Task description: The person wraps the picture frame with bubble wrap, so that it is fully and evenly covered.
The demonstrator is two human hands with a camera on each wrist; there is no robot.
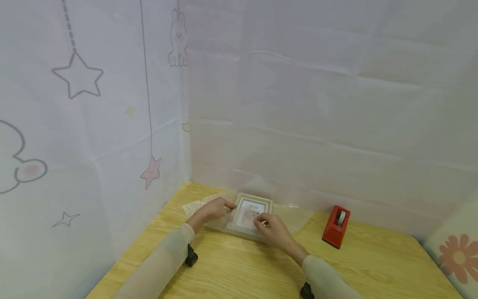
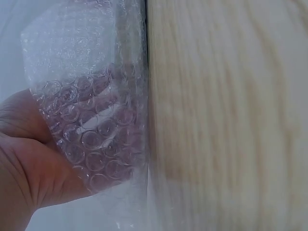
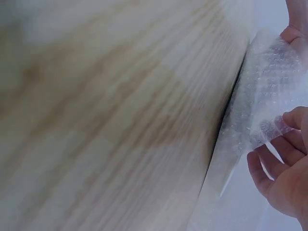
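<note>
A light-coloured picture frame (image 1: 269, 203) with a printed insert lies on a sheet of bubble wrap (image 1: 295, 216), part of which covers its near side. My left hand (image 1: 213, 209) reaches over the left side, its fingers near the frame's left edge. In the left wrist view, bubble wrap (image 2: 91, 125) hides most of that hand's fingers. My right hand (image 1: 277, 231) is over the near right part of the frame. Seen from the right wrist, the right hand (image 3: 284, 168) pinches an edge of the bubble wrap between thumb and fingers.
A red tape dispenser (image 1: 336, 226) with a roll of tape stands to the right on the wood-grain table (image 1: 231, 270). Behind the table hangs a pale sheet (image 1: 317, 124), and a patterned one (image 1: 112, 124) borders the left side.
</note>
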